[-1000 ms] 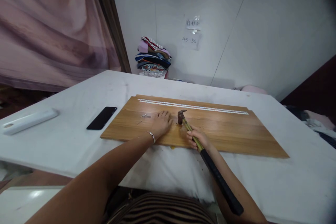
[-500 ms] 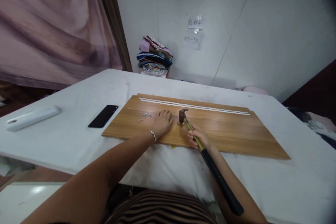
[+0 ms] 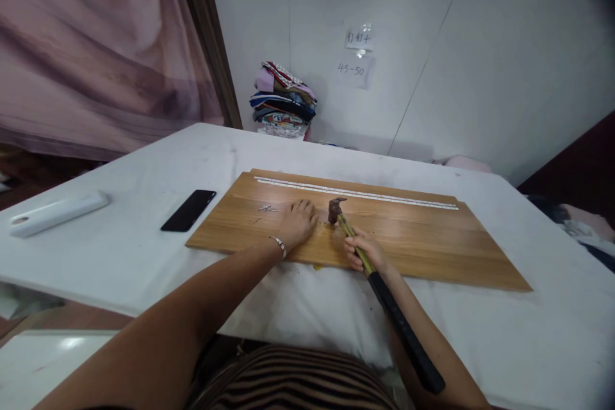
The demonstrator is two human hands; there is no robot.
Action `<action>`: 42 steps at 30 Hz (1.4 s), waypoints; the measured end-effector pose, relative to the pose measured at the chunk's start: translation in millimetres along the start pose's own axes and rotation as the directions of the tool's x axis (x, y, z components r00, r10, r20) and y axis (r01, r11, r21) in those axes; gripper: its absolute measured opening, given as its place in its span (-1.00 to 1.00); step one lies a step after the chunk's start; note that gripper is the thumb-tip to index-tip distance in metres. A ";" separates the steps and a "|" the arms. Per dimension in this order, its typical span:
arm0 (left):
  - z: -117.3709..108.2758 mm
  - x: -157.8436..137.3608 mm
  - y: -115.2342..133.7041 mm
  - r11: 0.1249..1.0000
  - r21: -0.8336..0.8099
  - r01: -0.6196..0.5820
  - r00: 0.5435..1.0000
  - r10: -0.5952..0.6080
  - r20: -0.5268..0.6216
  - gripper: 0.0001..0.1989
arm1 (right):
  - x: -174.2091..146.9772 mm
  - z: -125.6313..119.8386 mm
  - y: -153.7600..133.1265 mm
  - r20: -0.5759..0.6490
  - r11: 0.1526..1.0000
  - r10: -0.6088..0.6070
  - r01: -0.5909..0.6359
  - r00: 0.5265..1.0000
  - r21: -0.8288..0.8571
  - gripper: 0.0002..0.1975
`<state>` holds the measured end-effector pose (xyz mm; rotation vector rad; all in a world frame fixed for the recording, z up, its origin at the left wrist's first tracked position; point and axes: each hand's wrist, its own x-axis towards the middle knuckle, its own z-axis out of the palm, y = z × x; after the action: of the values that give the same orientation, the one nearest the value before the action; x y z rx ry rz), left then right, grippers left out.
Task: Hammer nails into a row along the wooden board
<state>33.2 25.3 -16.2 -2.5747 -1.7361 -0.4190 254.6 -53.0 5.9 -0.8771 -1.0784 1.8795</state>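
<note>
My left hand [image 3: 296, 223] lies palm down on the wooden board [image 3: 423, 237], its fingers stretched forward. A bracelet circles that wrist. My right hand [image 3: 362, 251] is wrapped around the yellow shaft of a claw hammer [image 3: 396, 320], well up towards the head. The hammer's rusty head is low over the board, just right of my left fingers; whether it touches the wood I cannot tell. Small dark spots run in a row across the board near the head. Several loose nails [image 3: 267, 208] lie on the board left of my left hand.
Two white measuring strips [image 3: 355, 194] run along the board's far side. A black phone [image 3: 189, 210] and a white plastic object [image 3: 60, 211] lie to the left on the white table [image 3: 230, 147]. Folded clothes [image 3: 283, 102] are stacked behind it, near the wall.
Both hands and the hammer keep nearly the same places on the board. The view has shifted very slightly.
</note>
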 end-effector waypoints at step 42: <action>-1.8 -1.7 -0.2 1.000 0.009 -0.004 0.998 0.004 -0.059 -0.74 | -3.5 8.1 -6.3 0.003 0.999 0.027 -0.027 1.000 0.035 -0.38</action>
<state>32.1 23.6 -14.9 -2.5321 -1.7093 -0.4806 251.2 -56.8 15.4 -0.8732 -1.0369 1.9161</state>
